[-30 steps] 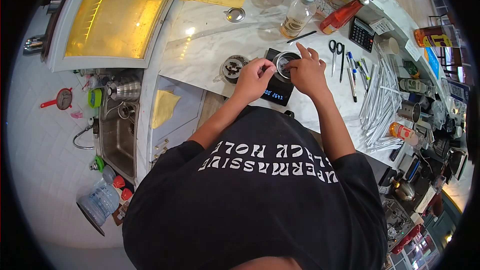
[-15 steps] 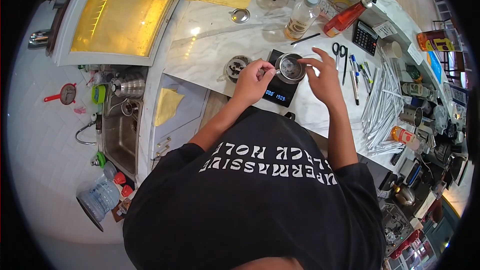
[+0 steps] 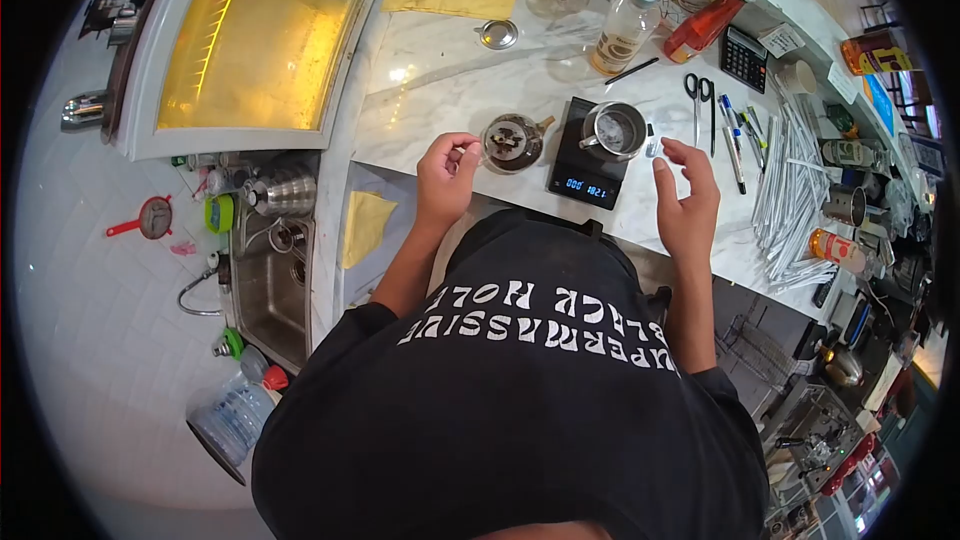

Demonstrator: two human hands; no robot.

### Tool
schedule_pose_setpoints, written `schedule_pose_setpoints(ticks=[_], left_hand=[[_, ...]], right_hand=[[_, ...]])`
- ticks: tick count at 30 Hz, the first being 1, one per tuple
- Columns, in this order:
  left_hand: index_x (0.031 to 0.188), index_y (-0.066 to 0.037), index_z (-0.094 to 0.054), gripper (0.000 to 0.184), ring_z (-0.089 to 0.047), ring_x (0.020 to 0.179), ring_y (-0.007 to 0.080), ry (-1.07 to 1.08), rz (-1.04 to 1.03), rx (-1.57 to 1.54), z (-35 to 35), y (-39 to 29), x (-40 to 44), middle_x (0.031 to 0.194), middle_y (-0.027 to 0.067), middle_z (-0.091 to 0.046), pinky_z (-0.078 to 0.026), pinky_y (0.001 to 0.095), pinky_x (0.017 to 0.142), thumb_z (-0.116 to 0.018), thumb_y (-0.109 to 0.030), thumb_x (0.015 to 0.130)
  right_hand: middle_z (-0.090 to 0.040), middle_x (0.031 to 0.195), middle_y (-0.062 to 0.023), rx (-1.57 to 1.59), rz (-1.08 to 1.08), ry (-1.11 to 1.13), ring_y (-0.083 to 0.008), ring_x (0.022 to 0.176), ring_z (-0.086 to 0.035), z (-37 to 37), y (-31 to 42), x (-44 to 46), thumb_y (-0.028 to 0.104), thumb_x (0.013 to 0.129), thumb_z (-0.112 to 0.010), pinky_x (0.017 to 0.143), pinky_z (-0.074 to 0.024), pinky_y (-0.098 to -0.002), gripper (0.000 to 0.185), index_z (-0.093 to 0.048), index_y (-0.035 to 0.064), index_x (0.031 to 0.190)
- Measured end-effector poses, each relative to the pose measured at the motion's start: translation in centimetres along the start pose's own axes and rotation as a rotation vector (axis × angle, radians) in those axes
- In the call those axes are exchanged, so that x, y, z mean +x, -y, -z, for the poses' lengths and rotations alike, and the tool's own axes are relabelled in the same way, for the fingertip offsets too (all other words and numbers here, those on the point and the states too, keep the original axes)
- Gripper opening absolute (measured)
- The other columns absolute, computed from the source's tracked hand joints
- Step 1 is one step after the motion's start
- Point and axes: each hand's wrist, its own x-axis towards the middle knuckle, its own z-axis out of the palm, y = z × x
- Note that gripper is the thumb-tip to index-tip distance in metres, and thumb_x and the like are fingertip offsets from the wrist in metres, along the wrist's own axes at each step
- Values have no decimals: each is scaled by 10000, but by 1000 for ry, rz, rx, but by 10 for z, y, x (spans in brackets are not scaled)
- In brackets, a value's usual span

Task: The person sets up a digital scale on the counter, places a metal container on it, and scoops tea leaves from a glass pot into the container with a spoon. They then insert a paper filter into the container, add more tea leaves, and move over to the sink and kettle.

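Note:
On a black digital scale [image 3: 580, 186] with lit blue digits sits a small metal cup [image 3: 617, 130], its handle toward the left. To the left of the scale is a round glass pot [image 3: 513, 143] with dark pieces inside. The fingertips of my left hand [image 3: 446, 178] are pinched at the pot's left side, where its handle is mostly hidden. My right hand [image 3: 688, 190] hangs to the right of the scale with fingers apart and nothing in it, not touching the cup.
Behind the scale stand a clear bottle [image 3: 624, 32] and a red bottle [image 3: 708, 28]. A round metal lid [image 3: 498, 35] lies farther back. Scissors [image 3: 698, 105], pens, a calculator [image 3: 745, 58] and a pile of wrapped straws [image 3: 790, 190] are at the right. A sink [image 3: 270, 290] is left.
Both hands have come away from the metal cup, which now rests alone on the scale. My left hand has moved left to the glass pot; my right hand has drawn back to the right.

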Motion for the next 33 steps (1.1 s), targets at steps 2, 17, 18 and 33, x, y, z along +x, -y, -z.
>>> schedule_pose_setpoints(ticks=[2,17,18,33], left_hand=[[1106,-7,-701,135,-526,748,35,-18,7,2,14,11,7,891,-27,-647,-446,221,677,-677,-116,1029],[1080,-26,-726,160,-495,717,42,100,84,75,83,76,32,866,-41,-645,-440,231,658,-697,-171,1018],[1078,-27,-728,159,-496,714,42,105,78,81,86,80,32,865,-39,-649,-441,232,657,-699,-171,1016],[1060,-29,-740,187,-612,732,126,166,69,71,107,99,36,951,50,-743,-499,298,694,-712,-195,979]], right_hand=[[-712,1024,-138,55,-15,12,-253,959,-698,-15,14,-7,74,958,-714,881,-532,-356,237,-717,6,1185],[-685,1031,-107,-212,14,164,-321,954,-672,-169,41,-25,197,910,-790,817,-552,-429,281,-737,59,1148],[-687,1038,-102,-262,60,154,-322,1017,-674,-177,38,-24,205,889,-804,843,-562,-441,280,-752,63,1125],[-711,974,-114,-385,8,208,-325,971,-694,-219,20,-16,173,858,-806,828,-565,-435,262,-778,34,1078]])
